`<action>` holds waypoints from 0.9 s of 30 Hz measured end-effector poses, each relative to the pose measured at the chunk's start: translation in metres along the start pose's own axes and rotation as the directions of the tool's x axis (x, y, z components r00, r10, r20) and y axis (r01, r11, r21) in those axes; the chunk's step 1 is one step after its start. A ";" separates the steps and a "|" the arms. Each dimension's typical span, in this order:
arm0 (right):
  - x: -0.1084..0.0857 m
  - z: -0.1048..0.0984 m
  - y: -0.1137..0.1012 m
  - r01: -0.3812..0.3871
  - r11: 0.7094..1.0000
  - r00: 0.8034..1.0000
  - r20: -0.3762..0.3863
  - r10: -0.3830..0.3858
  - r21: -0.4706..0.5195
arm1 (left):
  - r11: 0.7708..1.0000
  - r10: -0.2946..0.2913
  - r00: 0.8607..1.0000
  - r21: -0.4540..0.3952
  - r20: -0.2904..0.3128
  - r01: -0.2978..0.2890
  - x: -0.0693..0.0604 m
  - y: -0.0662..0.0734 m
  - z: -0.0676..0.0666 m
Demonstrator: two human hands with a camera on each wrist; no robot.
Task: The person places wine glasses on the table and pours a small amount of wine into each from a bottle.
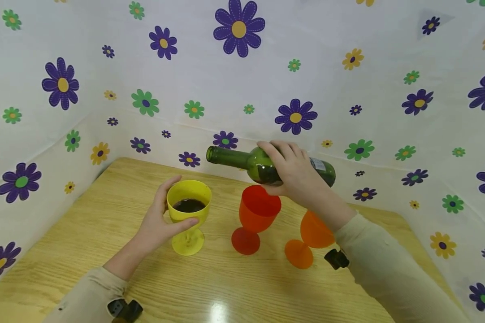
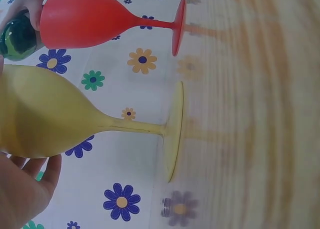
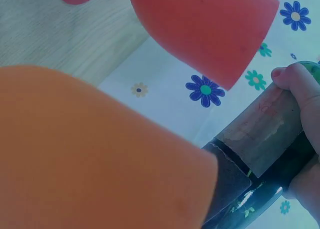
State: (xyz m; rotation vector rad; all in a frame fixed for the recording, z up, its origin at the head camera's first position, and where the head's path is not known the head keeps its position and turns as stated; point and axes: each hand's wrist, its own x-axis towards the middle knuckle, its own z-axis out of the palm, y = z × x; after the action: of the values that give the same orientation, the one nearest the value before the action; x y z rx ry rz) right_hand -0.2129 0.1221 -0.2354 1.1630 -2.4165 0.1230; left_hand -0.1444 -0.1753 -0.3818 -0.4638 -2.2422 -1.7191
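Observation:
A yellow goblet (image 1: 189, 220) with dark liquid in it stands upright on the table at left. My left hand (image 1: 162, 217) holds its bowl, thumb in front and fingers around the far side; the left wrist view shows the fingers (image 2: 50, 176) against the bowl. My right hand (image 1: 292, 172) grips a green glass bottle (image 1: 262, 165) around its body, above and behind the red goblet (image 1: 260, 211). The bottle lies nearly level, its mouth pointing left, up and to the right of the yellow rim. No stream of liquid shows. A torn label (image 3: 270, 126) appears in the right wrist view.
An orange goblet (image 1: 315, 229) stands to the right of the red one, partly hidden by my right forearm. The wooden table (image 1: 226, 287) meets a white cloth with printed flowers (image 1: 242, 80) at the back and sides.

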 end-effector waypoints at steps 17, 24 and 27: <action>-0.030 -0.010 0.018 -0.025 0.999 0.999 -0.043 0.026 0.026 | 0.923 0.383 0.897 0.042 -0.220 -0.383 0.001 0.047 -0.009; -0.042 -0.012 0.028 -0.053 0.998 0.998 -0.038 0.054 0.035 | 0.827 0.554 0.801 0.038 -0.226 -0.561 -0.007 0.078 0.010; -0.046 -0.013 0.032 -0.065 0.997 0.997 -0.032 0.066 0.043 | 0.811 0.572 0.801 -0.022 -0.174 -0.584 -0.012 0.087 0.026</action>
State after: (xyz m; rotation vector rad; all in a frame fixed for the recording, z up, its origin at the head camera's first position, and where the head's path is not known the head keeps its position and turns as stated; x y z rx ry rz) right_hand -0.2075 0.1794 -0.2400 1.0913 -2.4343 0.2122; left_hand -0.0984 -0.1299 -0.3174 -0.8883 -1.6772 -1.4461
